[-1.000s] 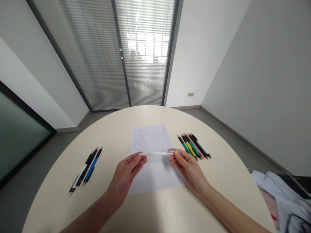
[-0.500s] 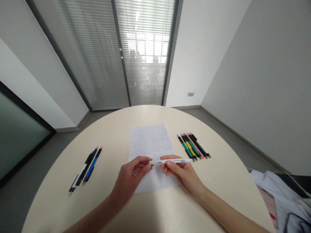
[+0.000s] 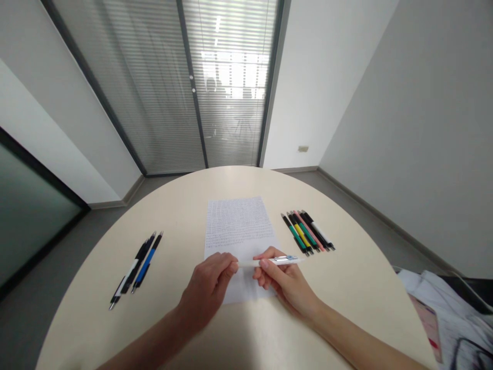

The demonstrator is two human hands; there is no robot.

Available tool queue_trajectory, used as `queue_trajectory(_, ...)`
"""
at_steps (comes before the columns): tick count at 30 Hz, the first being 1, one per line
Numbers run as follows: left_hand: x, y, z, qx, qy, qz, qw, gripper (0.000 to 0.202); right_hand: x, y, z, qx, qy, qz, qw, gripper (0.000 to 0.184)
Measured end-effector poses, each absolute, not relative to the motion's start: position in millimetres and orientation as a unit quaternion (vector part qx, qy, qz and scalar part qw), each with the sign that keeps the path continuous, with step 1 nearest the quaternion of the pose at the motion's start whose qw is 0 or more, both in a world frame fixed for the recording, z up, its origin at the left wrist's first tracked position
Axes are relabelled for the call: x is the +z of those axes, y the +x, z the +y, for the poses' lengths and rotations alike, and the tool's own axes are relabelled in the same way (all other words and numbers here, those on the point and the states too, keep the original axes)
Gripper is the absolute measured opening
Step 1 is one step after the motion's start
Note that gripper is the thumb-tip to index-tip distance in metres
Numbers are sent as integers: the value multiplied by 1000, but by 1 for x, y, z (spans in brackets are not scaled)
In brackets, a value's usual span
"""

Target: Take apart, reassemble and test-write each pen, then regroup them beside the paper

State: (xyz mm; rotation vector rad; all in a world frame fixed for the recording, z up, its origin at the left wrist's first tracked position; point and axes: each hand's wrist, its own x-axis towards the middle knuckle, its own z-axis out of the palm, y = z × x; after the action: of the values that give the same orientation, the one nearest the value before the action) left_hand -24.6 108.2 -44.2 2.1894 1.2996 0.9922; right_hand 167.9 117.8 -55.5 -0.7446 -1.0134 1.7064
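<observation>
A white pen [image 3: 285, 260] with a clip lies almost level between my two hands, above the paper. My right hand [image 3: 283, 275] pinches its barrel between thumb and fingers, the clip end sticking out to the right. At the other end, my left hand [image 3: 211, 280] is closed with thumb and fingers around the pen's left tip, which they hide. Beneath both hands is a sheet of paper [image 3: 239, 221], its upper part covered in handwritten lines and its lower part blank.
Several pens [image 3: 306, 231] in green, yellow, pink, black and white lie side by side on the right of the round table [image 3: 185, 205]. Black, white and blue pens [image 3: 140, 264] lie at left. Papers and a cable [image 3: 462, 313] are beyond the right edge.
My left fingers have closed further over the pen's left tip, covering it. The pen has turned slightly and sits a little lower at its left end.
</observation>
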Motion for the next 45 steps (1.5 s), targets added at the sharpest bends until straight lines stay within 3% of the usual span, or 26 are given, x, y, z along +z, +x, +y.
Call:
queue_trajectory(3, -42, -23, 106, 346, 768, 480, 245, 37, -54, 168, 118, 712, -306, -403, 487, 19)
queue_trajectory(7, -47, -23, 107, 390, 752, 472, 245, 8, -54, 169, 118, 733, -298, -378, 481, 20)
queue_trajectory(9, -50, -24, 109, 415, 754, 465, 206, 4, -54, 169, 118, 740, -293, -371, 478, 20)
queue_trajectory(12, -52, -26, 111, 418, 781, 435, 160, 12, -54, 169, 118, 746, -291, -364, 476, 21)
queue_trajectory(19, -47, -25, 108, 450, 787, 410, 101, 8, -54, 169, 118, 743, -301, -362, 476, 21)
queue_trajectory(23, -39, -23, 108, 422, 796, 424, 91, 23, -55, 169, 118, 739, -310, -366, 473, 21)
queue_trajectory(27, -34, -24, 106, 386, 789, 453, 153, 45, -54, 170, 117, 738, -313, -380, 461, 21)
queue_trajectory(29, -35, -25, 106, 384, 785, 449, 186, 41, -54, 170, 117, 740, -310, -380, 460, 20)
queue_trajectory(31, -37, -25, 107, 399, 772, 452, 203, 19, -53, 171, 117, 739, -306, -371, 472, 20)
queue_trajectory(35, -43, -25, 109, 437, 743, 478, 170, 12, -52, 170, 118, 742, -303, -354, 482, 19)
queue_trajectory(43, -33, -27, 105, 389, 768, 468, 199, 41, -51, 171, 117, 744, -311, -355, 473, 20)
queue_trajectory(45, -33, -26, 105, 389, 768, 463, 210, 37, -52, 172, 117, 743, -314, -355, 473, 20)
